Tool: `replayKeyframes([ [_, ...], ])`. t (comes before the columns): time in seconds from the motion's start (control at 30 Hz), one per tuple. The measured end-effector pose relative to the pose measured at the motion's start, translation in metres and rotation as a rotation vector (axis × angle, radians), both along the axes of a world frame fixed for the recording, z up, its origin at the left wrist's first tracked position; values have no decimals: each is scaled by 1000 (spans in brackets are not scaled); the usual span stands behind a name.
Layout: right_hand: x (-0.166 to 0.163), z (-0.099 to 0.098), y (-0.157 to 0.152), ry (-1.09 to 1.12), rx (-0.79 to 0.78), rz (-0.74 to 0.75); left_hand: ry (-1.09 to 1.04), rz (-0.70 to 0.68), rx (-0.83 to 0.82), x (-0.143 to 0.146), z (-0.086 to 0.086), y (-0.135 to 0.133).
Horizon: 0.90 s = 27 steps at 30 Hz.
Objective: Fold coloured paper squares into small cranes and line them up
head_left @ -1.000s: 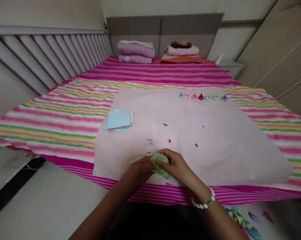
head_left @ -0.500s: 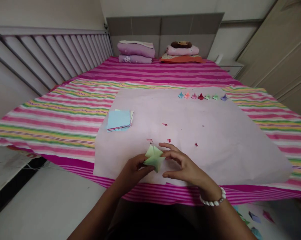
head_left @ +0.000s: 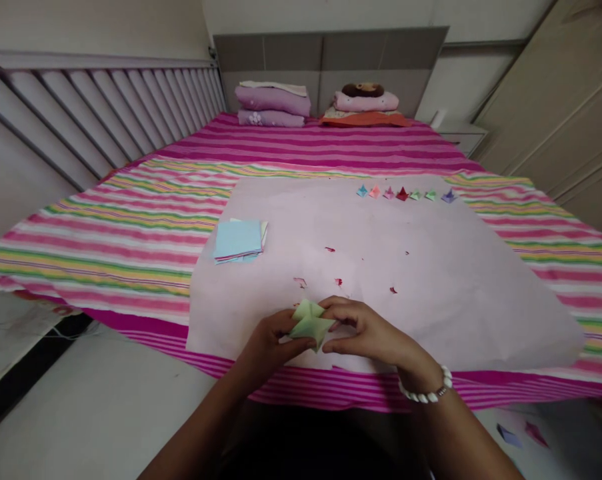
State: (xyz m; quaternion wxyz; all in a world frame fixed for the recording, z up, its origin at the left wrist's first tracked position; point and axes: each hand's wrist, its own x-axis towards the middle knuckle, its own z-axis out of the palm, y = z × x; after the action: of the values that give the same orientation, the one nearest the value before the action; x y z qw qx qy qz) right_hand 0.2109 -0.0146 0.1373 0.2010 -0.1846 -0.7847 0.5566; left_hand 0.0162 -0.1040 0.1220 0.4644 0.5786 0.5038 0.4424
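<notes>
Above the near part of the pale sheet (head_left: 481, 313), my left hand (head_left: 275, 337) pinches a light green folded paper (head_left: 311, 328), thumb in front and fingers behind. The paper has several pointed flaps standing apart. My right hand (head_left: 368, 330), with a white bead bracelet at the wrist, is closed round the paper's right side. Its fingertips reach behind the flaps and are partly hidden, while the thumb is at the lower right point. Small red marks or scraps (head_left: 339, 282) lie on the sheet just beyond my hands.
At the sheet's left lies a stack of square paper (head_left: 238, 239), light blue on top. Several small folded paper pieces (head_left: 403, 194) stand in a row at the far right. The striped bed (head_left: 105, 233) has folded bedding (head_left: 273, 103) by the headboard. Folded papers (head_left: 509, 435) lie below right.
My right hand has moved left and closed onto the green paper. The paper has come slightly lower and tilted, its flaps seen at a different angle.
</notes>
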Motion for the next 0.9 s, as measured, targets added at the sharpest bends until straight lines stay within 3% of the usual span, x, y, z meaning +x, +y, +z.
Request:
replayKeyframes([
  [0.4, -1, 8, -1, 120, -90, -162, 150, -19, 73, 2, 3, -3],
  [0.9, -9, 17, -8, 80, -4, -59, 83, 21, 56, 4, 6, -3],
])
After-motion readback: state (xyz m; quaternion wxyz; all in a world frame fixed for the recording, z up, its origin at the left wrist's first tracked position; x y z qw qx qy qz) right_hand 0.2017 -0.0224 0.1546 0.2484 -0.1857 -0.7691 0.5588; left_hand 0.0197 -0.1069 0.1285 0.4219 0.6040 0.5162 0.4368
